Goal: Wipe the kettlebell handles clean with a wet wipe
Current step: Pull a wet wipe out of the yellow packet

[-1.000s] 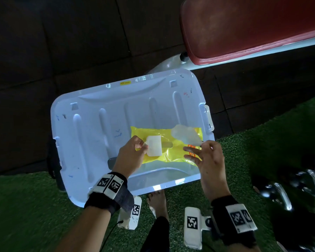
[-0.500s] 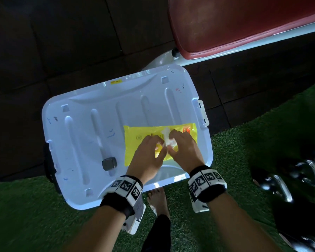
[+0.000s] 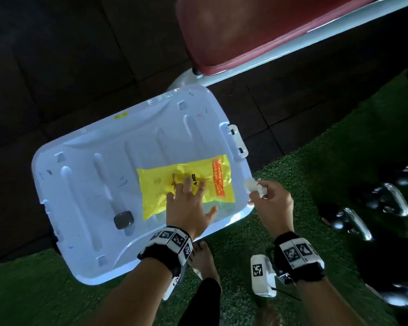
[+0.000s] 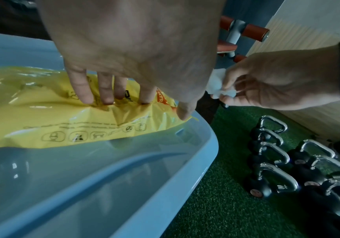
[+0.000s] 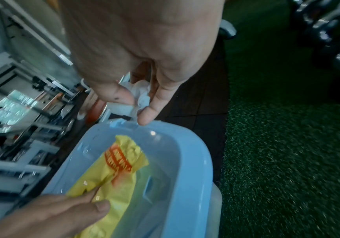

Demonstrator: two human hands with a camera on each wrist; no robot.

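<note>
A yellow wet-wipe pack lies on the white plastic bin lid. My left hand presses flat on the pack with straight, spread fingers. My right hand is off the lid's right edge and pinches a crumpled white wet wipe. Several black kettlebells with chrome handles stand in rows on the green turf to the right.
A small dark square object sits on the lid's left part. A red padded bench on a white frame stands behind the bin. Dark rubber tiles lie beyond the turf. My bare foot is below the lid.
My right hand has pulled away from the pack to the right with the wipe crumpled in its fingers. My left hand stays on the pack, fingers now flat.
</note>
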